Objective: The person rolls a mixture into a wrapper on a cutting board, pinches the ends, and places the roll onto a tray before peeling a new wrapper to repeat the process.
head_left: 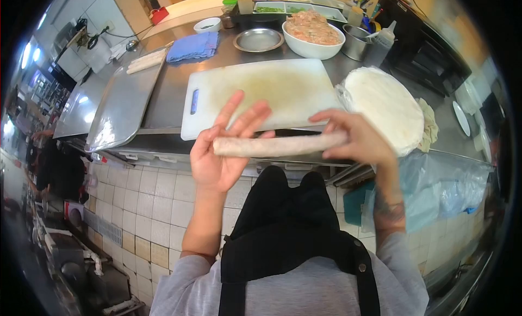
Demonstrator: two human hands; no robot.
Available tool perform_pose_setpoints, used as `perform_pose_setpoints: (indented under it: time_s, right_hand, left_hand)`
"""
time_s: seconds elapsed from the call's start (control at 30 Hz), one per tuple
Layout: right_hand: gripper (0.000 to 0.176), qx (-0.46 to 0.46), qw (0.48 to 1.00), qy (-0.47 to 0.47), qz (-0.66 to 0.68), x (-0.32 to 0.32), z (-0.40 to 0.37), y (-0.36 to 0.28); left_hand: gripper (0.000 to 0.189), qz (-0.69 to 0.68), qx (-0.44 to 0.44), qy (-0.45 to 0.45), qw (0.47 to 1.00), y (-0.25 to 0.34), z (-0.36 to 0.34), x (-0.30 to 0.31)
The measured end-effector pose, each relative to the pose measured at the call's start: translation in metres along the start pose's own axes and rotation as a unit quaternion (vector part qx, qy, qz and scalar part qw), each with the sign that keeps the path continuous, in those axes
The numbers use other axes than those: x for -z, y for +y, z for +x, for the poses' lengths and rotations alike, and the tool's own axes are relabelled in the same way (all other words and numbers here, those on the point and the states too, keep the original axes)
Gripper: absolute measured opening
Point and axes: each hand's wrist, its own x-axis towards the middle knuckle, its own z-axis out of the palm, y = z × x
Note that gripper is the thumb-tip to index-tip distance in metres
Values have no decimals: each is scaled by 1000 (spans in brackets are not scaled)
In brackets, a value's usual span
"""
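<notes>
A long, pale uncooked spring roll (272, 146) is held level in front of my body, just off the counter's near edge. My right hand (361, 136) grips its right end, fingers curled around it. Under its left end is my left hand (223, 147), palm up with fingers spread, the roll lying against the palm. Behind both hands sits a white cutting board (261, 88) with a blue-edged handle slot. To the right is a round stack of white wrapper sheets (383, 107). A white bowl (315, 48) heaped with pinkish minced filling (311, 28) stands beyond the board.
At left, a metal tray (117, 104) carries several finished rolls (148, 60). A folded blue cloth (193, 46), a shallow metal dish (259, 40), a steel pot (356, 41) and a squeeze bottle (379, 46) line the back. A greenish cloth (428, 123) lies beside the wrappers.
</notes>
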Motion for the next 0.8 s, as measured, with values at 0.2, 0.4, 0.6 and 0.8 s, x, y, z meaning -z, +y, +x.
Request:
perform_pose_setpoints:
  time_s: [0.2,0.4,0.6,0.8]
  right_hand:
    - [32,125,987,-46,-93,54,19,-57]
    - [30,142,977,-132,-90,5,44,-63]
    - [19,201,975,-91,20,-11,44,-44]
    - [9,20,990,-130,48,-7,45,-56]
  left_hand:
    - [60,215,304,-209,904,-8,1,42]
    - [20,439,172,-77,878,-52,8,16]
    - [21,500,104,-54,858,-59,6,17]
    - [14,511,101,-66,851,-55,9,8]
